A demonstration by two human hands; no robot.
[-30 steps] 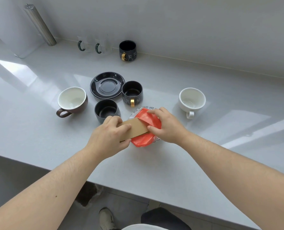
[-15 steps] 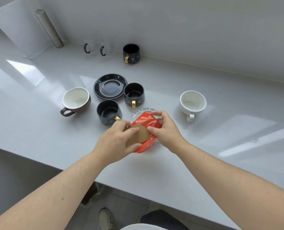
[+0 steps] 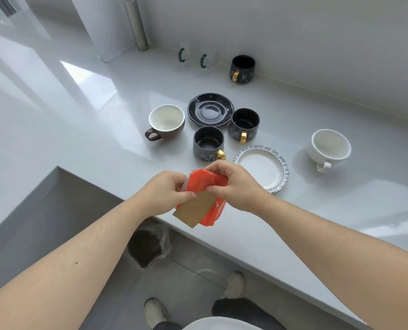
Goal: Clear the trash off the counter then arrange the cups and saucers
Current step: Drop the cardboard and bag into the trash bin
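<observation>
The head view looks down at a grey counter (image 3: pixel 79 139). Both hands hold trash above its front edge. The left hand (image 3: pixel 167 191) pinches a brown card (image 3: pixel 194 210), fingers shut tight on it. The right hand (image 3: pixel 234 184) grips a red wrapper (image 3: pixel 207 179), fingers closed on it too. The card lies over the wrapper. Just beside the right hand, at 2 o'clock, sits a white saucer (image 3: pixel 279 163) with nothing on it. At 12 o'clock from the hands stand two dark cups with gold handles (image 3: pixel 207 144), and a black saucer (image 3: pixel 210 109) behind them.
</observation>
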